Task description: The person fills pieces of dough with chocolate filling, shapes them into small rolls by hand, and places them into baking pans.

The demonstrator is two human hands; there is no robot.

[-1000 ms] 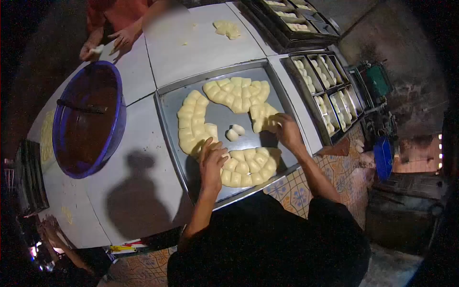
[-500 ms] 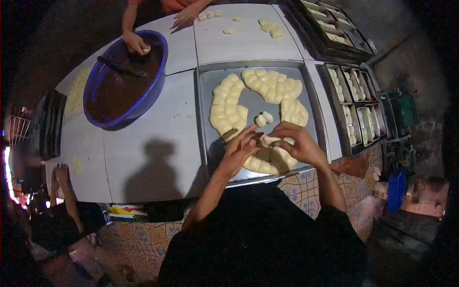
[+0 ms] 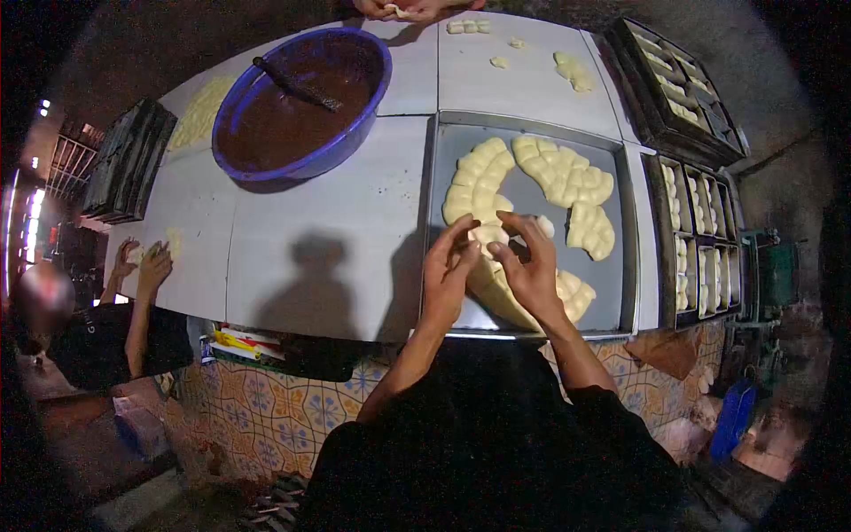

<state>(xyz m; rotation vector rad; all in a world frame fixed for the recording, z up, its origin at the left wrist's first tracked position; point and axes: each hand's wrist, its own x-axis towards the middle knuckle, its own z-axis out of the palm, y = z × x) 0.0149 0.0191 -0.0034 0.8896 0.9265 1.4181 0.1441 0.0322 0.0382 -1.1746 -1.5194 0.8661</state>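
Observation:
My left hand (image 3: pixel 450 273) and my right hand (image 3: pixel 532 277) come together over the left part of a metal tray (image 3: pixel 631 266). Between their fingertips they pinch a small piece of pale dough (image 3: pixel 487 236). Connected dough balls lie in the tray: a curved strip (image 3: pixel 479 176) just beyond my hands, a cluster (image 3: pixel 563 173) at the back and a smaller cluster (image 3: pixel 589 232) on the right. More dough (image 3: pixel 574 295) sits near the front edge, partly hidden by my right hand. A loose dough ball (image 3: pixel 546 227) shows beside my right fingers.
A purple tub (image 3: pixel 377 111) of brown mass, with a dark stick (image 3: pixel 297 86) in it, stands back left. Dough-filled tins (image 3: pixel 700 235) line the right side. Across the table, a person's hands (image 3: pixel 403 11) hold something pale; another person's hands (image 3: pixel 146 262) work at left.
The view has swung left, shifting the tray rightward in it. My hands have moved toward the tray's left strip, still holding dough. The person opposite has withdrawn a hand from the tub.

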